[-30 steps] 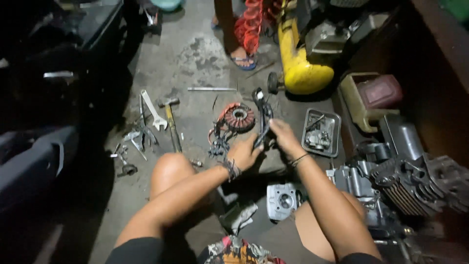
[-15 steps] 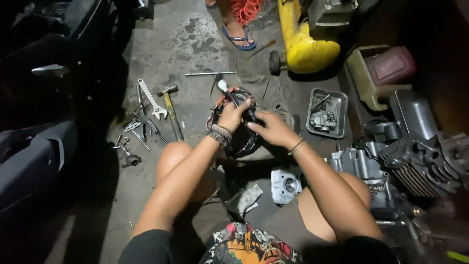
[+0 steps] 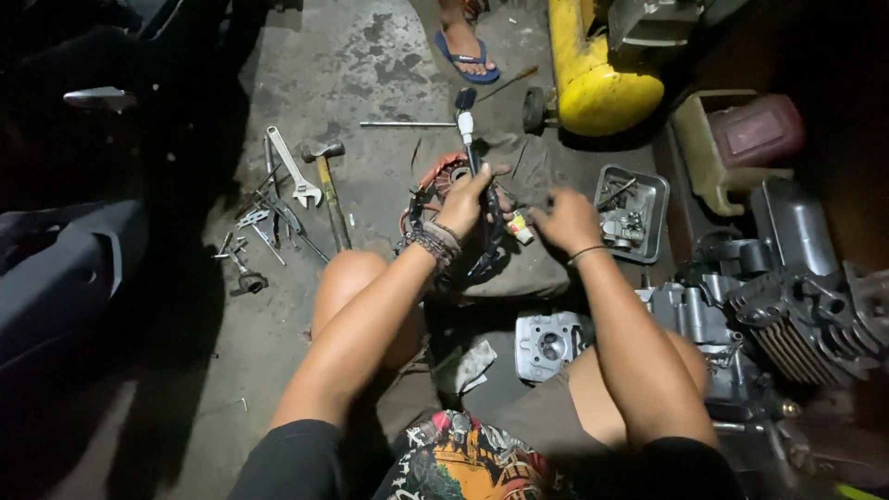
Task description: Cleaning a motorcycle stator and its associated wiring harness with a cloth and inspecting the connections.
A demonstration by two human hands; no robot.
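I am sitting on a concrete floor with my knees drawn up. My left hand is closed around a black wiring harness. The harness loops from a round stator with copper coils and ends in a white and black plug that sticks up beyond my fingers. My right hand is just to the right, fingers curled. It pinches a small yellow and red connector at the end of the harness. Both hands hover over a grey cloth.
A hammer, a wrench and small tools lie on the left. A metal rod, a tray of parts, a cylinder head, an engine and a yellow tank surround me. Another person's sandalled foot stands ahead.
My left hand has taken the harness near the stator and lifted it, so the plug now points up. My right hand slid from the cable to the small connector.
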